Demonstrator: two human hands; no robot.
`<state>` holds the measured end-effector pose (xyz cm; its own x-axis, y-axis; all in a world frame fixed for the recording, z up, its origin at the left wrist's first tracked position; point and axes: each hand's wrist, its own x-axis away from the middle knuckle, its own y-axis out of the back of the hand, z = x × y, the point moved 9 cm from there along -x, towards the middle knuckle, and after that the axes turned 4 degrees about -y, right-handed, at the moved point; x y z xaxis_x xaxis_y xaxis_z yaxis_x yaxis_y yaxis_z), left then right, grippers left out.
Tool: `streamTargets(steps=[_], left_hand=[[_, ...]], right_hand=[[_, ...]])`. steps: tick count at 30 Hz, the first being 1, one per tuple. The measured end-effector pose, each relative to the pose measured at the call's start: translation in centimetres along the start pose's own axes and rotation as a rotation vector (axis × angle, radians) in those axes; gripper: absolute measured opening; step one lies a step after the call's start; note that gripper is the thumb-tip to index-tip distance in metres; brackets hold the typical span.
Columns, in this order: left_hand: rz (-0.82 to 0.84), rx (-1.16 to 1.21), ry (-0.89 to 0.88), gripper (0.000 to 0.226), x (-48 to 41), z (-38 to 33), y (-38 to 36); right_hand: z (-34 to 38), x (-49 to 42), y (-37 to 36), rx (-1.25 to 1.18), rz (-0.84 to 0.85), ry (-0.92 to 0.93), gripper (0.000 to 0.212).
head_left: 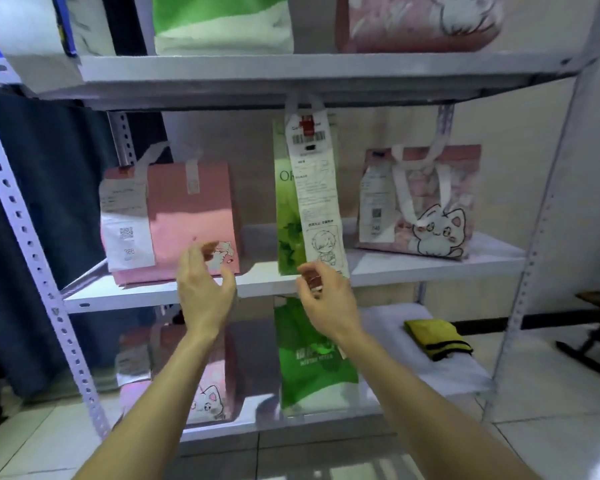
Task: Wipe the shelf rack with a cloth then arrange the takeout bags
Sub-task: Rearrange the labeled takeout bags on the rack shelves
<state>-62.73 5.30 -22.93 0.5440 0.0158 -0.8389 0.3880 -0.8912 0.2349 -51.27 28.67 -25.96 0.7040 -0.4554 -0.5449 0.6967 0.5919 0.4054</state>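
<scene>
We see the left hand point(205, 289) raised with thumb and fingers spread and loosely curved, holding nothing, in front of the lower right corner of a plain pink bag point(187, 209). The right hand point(326, 297) has its fingers curled inward at the lower end of a long white receipt point(317, 188). Blur keeps us from telling whether they pinch the paper or merely lie before it. The receipt hangs down the front of a tall green bag point(286, 233) standing mid-shelf on the white metal shelf rack point(118, 299), its handles reaching the shelf above. To the right, well apart, stands a pink bag with a drawn cat point(430, 209), and each of the two pink bags has a slip taped to its left side. On the shelf below we find a pink cat bag point(205, 382), a darker green bag point(312, 368) and, at the right end, a folded yellow cloth point(437, 337) edged in black. Two further bags sit on the top shelf, and a dark curtain point(49, 202) hangs left of the rack. Legible marks are few: the letters "OR" on the tall green bag, cut off by the receipt, a barcode and a sketched figure on the receipt, and a QR code on each taped slip. The other print is too blurred to read.
</scene>
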Motion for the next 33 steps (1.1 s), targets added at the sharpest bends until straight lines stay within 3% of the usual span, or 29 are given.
streamTargets(steps=[5,9,14,16,18,21,26,29,33], left_hand=[[0.059,0.037,-0.01,0.034,-0.4,-0.6,-0.7],[-0.015,-0.078,0.092,0.037,-1.9,4.0,4.1],[0.005,-0.146,0.307,0.089,-4.4,11.3,8.9],[0.117,-0.036,0.44,0.115,-5.7,14.1,8.9],[0.253,0.055,0.532,0.127,-6.8,15.6,8.3],[0.279,0.07,0.524,0.114,-7.1,15.7,8.9],[0.135,0.135,0.329,0.067,-3.3,12.9,13.6],[0.085,0.197,0.292,0.062,1.6,11.1,15.7],[0.016,0.142,0.278,0.065,9.0,9.3,17.7]], right_hand=[[1.1,-1.1,-0.6,-0.027,0.057,0.044,0.016],[4.6,-2.2,-7.2,-0.024,0.187,0.065,0.045],[7.4,-6.9,-13.5,0.02,0.267,-0.034,0.099],[7.6,-9.3,-14.8,-0.04,0.275,-0.108,0.103],[7.4,-10.7,-16.4,-0.124,0.311,-0.165,0.089],[7.3,-10.0,-17.0,-0.215,0.299,-0.18,0.073],[7.8,-3.1,-13.7,-0.241,0.218,-0.062,0.078],[7.7,1.8,-12.4,-0.241,0.193,-0.055,0.087],[7.6,7.2,-10.5,-0.259,0.203,-0.016,0.084]])
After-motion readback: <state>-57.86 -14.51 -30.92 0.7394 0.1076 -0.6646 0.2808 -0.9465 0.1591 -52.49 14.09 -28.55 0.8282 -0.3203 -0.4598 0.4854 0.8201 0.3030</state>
